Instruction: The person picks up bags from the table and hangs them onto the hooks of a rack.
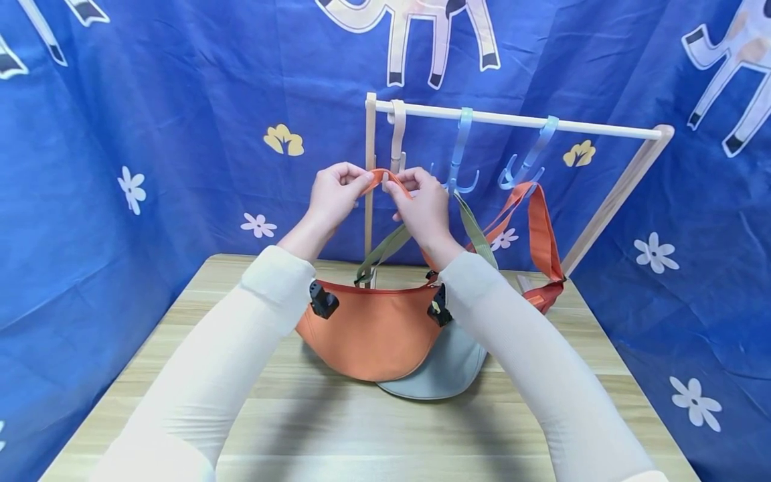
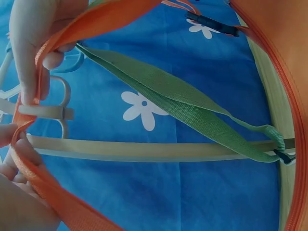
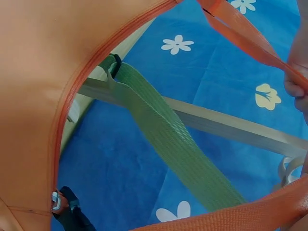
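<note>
My left hand (image 1: pixel 340 194) pinches an orange bag strap (image 1: pixel 378 175) between thumb and fingers. On the strap's other side my right hand (image 1: pixel 421 201) pinches it too, a short stretch away. Between the hands, the strap lies against a prong of the cream hook (image 1: pixel 397 130); in the left wrist view, the prong (image 2: pixel 45 111) crosses over the strap. Below hangs the strap's orange half-moon bag (image 1: pixel 373 335), its red zip on top. In the right wrist view, the bag's zip edge (image 3: pixel 67 103) shows at left, while my right hand is mostly out of frame.
A wooden rack's white rail (image 1: pixel 506 119) carries the cream hook and two blue hooks (image 1: pixel 464 147). A grey-green bag (image 1: pixel 446 375) with a green strap (image 1: pixel 476 224) hangs behind the orange one. Another orange strap (image 1: pixel 542 234) hangs from the right hook. Wood-grain table (image 1: pixel 337 442) below.
</note>
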Motion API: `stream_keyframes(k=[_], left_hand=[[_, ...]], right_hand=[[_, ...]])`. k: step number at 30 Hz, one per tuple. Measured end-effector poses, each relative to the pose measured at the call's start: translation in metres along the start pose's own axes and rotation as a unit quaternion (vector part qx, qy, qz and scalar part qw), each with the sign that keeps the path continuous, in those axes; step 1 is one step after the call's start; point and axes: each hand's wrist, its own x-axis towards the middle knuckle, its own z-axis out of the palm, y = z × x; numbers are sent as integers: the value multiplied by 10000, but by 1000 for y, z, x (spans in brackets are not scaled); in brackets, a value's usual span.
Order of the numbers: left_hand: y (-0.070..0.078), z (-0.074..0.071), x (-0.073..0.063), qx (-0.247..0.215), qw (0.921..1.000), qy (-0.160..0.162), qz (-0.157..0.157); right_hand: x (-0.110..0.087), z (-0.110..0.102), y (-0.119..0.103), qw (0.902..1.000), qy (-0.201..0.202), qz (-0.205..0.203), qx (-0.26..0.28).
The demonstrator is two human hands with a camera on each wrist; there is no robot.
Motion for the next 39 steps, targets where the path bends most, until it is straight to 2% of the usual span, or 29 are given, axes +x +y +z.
stream_keyframes(k=[6,14,17,26,39], left_hand=[[-4,1,-1,255,9994,-117,-207],[-12,-7,-6,276,9990,-224,-283],[-15,-13,-9,313,9988,-238,-278],[-23,-40,-14,611,9981,11,-6],[-18,-66,-34,904,9954,-269,-187]], right_hand=[[-4,2,6,9998,-45,205,-27],[-12,1,19,9977,216,-167,-613],[-15,-1,24,9968,284,-259,-708],[-22,-17,30,9974,304,-488,-439],[-35,-53,31,9958,100,-435,-799]])
